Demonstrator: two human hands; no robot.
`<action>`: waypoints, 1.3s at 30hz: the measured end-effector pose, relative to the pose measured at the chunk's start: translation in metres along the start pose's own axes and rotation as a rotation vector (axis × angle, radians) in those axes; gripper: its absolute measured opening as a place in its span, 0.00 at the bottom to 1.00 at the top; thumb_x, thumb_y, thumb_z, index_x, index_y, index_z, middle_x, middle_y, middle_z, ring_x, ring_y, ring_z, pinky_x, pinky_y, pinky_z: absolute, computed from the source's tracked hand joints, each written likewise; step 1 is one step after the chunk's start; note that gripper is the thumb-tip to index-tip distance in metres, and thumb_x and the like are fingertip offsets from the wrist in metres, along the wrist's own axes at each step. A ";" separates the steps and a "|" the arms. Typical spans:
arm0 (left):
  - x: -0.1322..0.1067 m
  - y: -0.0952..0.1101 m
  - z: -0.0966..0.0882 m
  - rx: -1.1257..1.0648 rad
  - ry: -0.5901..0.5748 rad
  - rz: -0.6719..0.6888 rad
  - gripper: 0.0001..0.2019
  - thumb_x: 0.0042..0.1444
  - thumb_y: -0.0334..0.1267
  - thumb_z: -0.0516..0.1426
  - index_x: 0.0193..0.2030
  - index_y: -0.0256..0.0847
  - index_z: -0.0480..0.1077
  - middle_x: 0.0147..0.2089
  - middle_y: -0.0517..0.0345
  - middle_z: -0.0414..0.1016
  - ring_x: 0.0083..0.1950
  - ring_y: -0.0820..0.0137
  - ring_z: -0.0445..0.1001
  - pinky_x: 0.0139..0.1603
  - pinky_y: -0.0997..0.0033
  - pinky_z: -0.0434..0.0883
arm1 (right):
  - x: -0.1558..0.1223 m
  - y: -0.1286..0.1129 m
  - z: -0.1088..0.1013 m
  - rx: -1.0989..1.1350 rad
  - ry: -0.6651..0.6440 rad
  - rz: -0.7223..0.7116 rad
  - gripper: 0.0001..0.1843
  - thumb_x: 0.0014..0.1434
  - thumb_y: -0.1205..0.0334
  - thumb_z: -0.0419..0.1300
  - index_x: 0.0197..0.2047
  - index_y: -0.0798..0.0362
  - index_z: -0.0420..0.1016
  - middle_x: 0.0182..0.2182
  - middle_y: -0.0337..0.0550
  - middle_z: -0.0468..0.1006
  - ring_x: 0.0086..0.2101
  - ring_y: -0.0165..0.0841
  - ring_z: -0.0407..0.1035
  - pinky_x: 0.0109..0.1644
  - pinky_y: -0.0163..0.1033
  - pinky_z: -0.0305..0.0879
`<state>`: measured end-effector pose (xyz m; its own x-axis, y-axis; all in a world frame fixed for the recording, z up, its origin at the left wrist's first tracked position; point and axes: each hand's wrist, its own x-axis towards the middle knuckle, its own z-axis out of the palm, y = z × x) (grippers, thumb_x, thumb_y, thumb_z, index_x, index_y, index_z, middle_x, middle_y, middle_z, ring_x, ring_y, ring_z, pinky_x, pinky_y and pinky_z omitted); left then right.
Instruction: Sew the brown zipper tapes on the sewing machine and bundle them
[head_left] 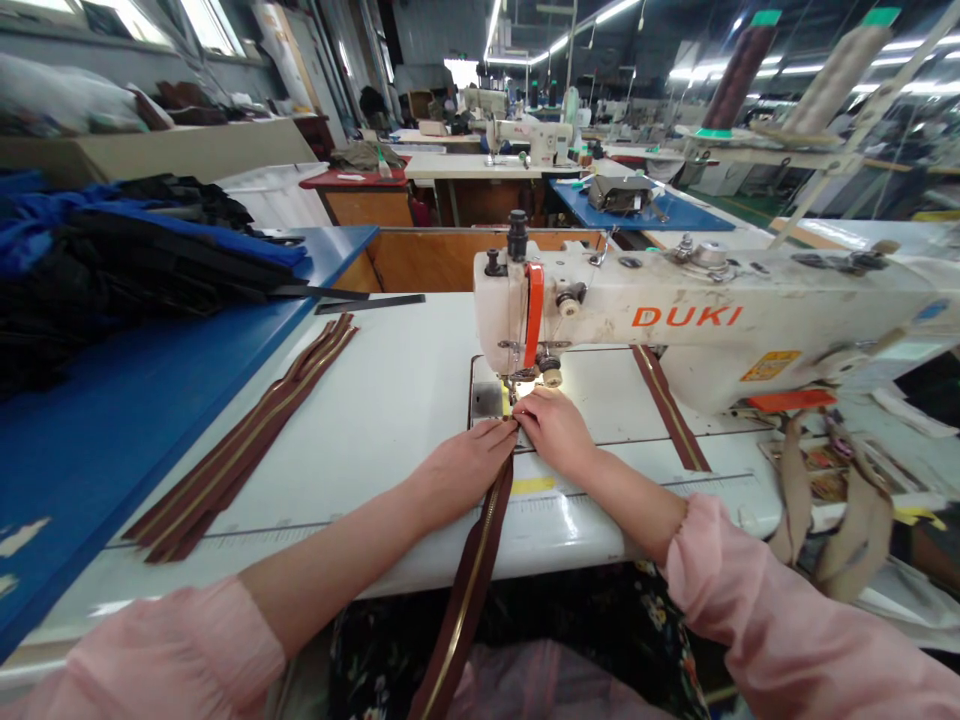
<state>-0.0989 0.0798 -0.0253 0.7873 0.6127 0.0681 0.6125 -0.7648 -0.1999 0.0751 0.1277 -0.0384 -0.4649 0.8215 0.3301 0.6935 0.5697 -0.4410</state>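
A brown zipper [472,570] with gold teeth runs from the sewing machine's needle area over the table's front edge and down onto my lap. My left hand [469,460] presses on the zipper just in front of the presser foot, fingers together and its thumb hidden. Close by on the right, my right hand [555,425] pinches the zipper's upper end beside the needle. The fingertips of both hands nearly meet, covering that end. Above them stands the white sewing machine [675,310], its lamp lit at the needle.
Several brown zippers [255,440] lie bundled on the left of the white table. Another zipper strip [671,410] lies under the machine arm. Black and blue fabric [150,250] is piled on the blue table [90,460]. Beige straps [855,520] hang at the right; thread cones [742,75] stand behind.
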 end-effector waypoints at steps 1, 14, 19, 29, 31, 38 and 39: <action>0.001 -0.001 0.001 -0.013 0.007 -0.013 0.19 0.57 0.25 0.49 0.56 0.27 0.64 0.59 0.40 0.67 0.60 0.60 0.65 0.63 0.61 0.61 | -0.001 0.001 -0.001 -0.001 0.005 0.001 0.07 0.61 0.69 0.55 0.33 0.54 0.74 0.32 0.45 0.72 0.36 0.36 0.64 0.41 0.39 0.59; 0.015 -0.003 0.010 -0.066 0.098 -0.147 0.16 0.61 0.27 0.48 0.55 0.27 0.64 0.56 0.39 0.70 0.59 0.60 0.67 0.60 0.60 0.66 | -0.016 0.006 -0.013 -0.014 -0.017 -0.084 0.11 0.62 0.70 0.52 0.36 0.54 0.76 0.33 0.48 0.73 0.39 0.38 0.64 0.44 0.42 0.63; 0.019 -0.006 0.015 -0.051 0.108 -0.160 0.15 0.61 0.28 0.49 0.54 0.26 0.65 0.56 0.40 0.70 0.59 0.60 0.67 0.61 0.60 0.65 | -0.016 0.005 -0.013 -0.017 -0.029 -0.086 0.11 0.62 0.70 0.53 0.39 0.55 0.77 0.33 0.48 0.74 0.38 0.38 0.64 0.43 0.42 0.63; 0.024 -0.009 0.018 -0.133 0.204 -0.245 0.13 0.63 0.29 0.46 0.49 0.31 0.68 0.53 0.45 0.73 0.57 0.63 0.69 0.58 0.60 0.68 | -0.016 0.005 -0.011 -0.042 -0.043 -0.134 0.12 0.63 0.69 0.50 0.40 0.55 0.76 0.33 0.48 0.73 0.38 0.38 0.62 0.43 0.42 0.63; 0.024 -0.009 0.018 -0.136 0.224 -0.242 0.13 0.63 0.28 0.46 0.49 0.31 0.69 0.53 0.45 0.73 0.56 0.63 0.69 0.58 0.60 0.68 | -0.017 0.004 -0.011 -0.053 -0.051 -0.167 0.13 0.64 0.69 0.50 0.40 0.55 0.76 0.32 0.47 0.72 0.38 0.38 0.62 0.43 0.43 0.62; 0.023 -0.008 0.015 -0.149 0.239 -0.224 0.12 0.62 0.28 0.47 0.47 0.29 0.70 0.50 0.44 0.73 0.54 0.62 0.70 0.57 0.60 0.69 | -0.016 0.004 -0.010 -0.098 -0.076 -0.217 0.11 0.64 0.68 0.51 0.39 0.55 0.76 0.33 0.46 0.72 0.38 0.38 0.62 0.44 0.42 0.62; 0.023 -0.008 0.015 -0.155 0.242 -0.232 0.12 0.62 0.29 0.47 0.47 0.29 0.70 0.50 0.44 0.73 0.54 0.62 0.70 0.57 0.60 0.69 | -0.016 0.004 -0.010 -0.096 -0.077 -0.221 0.11 0.64 0.68 0.51 0.39 0.56 0.76 0.33 0.47 0.72 0.38 0.38 0.62 0.44 0.42 0.62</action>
<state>-0.0869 0.1024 -0.0369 0.6089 0.7227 0.3271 0.7652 -0.6437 -0.0024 0.0905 0.1168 -0.0368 -0.6490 0.6789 0.3433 0.6177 0.7337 -0.2831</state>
